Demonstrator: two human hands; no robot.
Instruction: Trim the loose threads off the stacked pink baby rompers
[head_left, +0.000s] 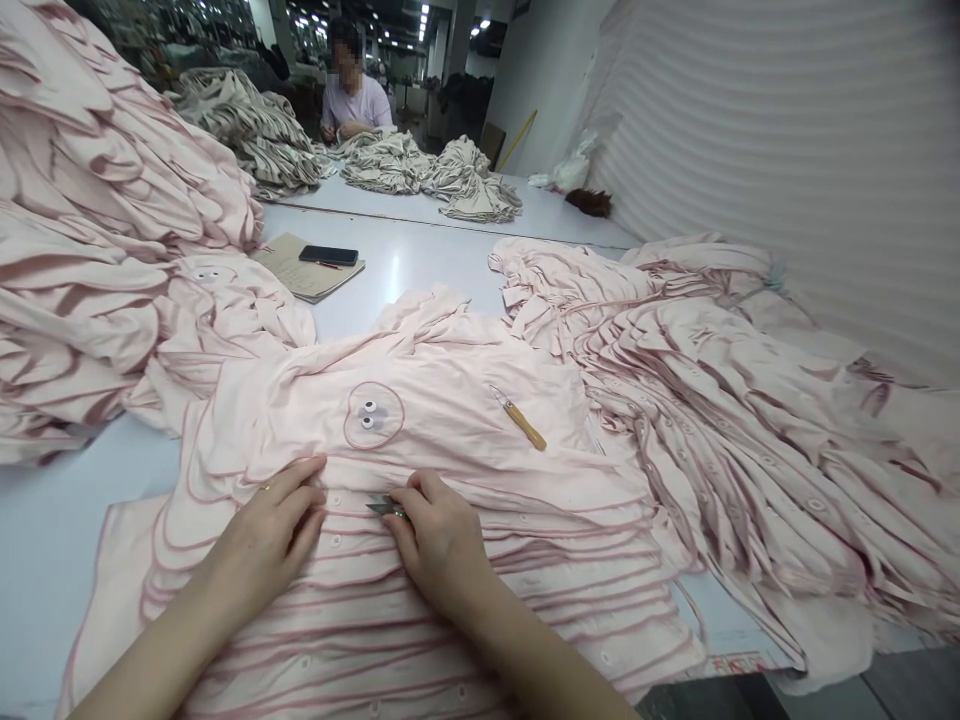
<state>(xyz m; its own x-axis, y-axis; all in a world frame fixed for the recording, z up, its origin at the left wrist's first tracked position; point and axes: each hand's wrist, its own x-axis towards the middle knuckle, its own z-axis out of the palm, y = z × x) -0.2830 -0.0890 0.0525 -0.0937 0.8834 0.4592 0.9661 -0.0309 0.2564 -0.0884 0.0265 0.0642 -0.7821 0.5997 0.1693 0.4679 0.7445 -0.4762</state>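
Layered pale pink garments point(450, 385) with darker pink edging and small snaps lie in front of me, the top one showing a round patch point(384, 398) with two eyes. My right hand point(439, 525) is closed around small thread snips point(384, 507); their pointed blades face left, just above the garment edges. My left hand point(281, 515) lies on the layers to the left of the snips, fingers apart and slightly bent, the fingertips touching the cloth. A seam ripper point(520, 418) with a yellow-brown handle rests on the top garment, up and right of my right hand.
Pink garments form a tall heap point(112, 190) at left and a fanned stack point(697, 370) at right. Beyond lie a phone point(328, 255) on a notebook point(289, 268) and grey-green cloth piles point(390, 160). A person point(364, 100) sits at the far end.
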